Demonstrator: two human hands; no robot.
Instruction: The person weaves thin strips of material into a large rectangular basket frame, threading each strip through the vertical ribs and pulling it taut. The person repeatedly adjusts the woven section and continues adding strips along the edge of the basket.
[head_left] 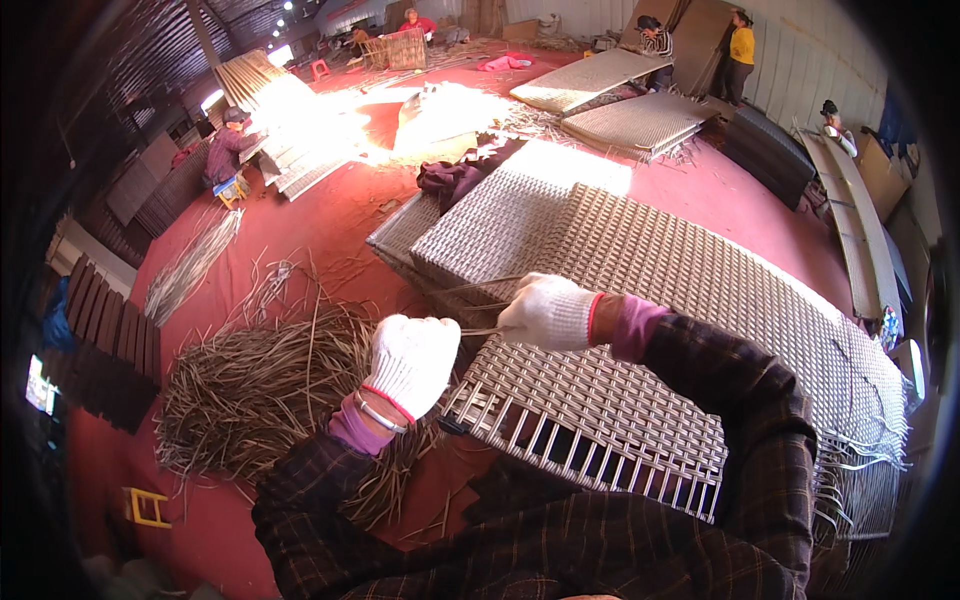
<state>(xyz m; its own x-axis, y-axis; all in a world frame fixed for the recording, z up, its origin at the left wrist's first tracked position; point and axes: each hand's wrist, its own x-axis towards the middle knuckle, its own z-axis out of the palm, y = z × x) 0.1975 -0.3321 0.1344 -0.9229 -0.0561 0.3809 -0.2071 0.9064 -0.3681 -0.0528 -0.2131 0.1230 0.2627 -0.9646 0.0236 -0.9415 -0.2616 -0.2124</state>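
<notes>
A large grey-brown woven panel (pixel 660 270) lies before me, its near left edge still showing bare parallel ribs (pixel 600 460). My left hand (pixel 412 365), in a white knit glove with a red cuff, is closed just off the panel's left edge. Over that edge, my right hand (pixel 548 312), gloved alike, is closed too. A flat weaving strip (pixel 482 332) runs between the two hands, and both seem to grip it. The fingertips are mostly hidden by the gloves. Beside and below my left hand spreads a big heap of loose strips (pixel 270 390).
More woven panels (pixel 480 225) are stacked beyond mine, with dark cloth (pixel 450 180) on them. A yellow stool (pixel 148 507) stands at the lower left on the red floor covering (pixel 310 220). Several people work farther off, one seated at the left (pixel 228 150).
</notes>
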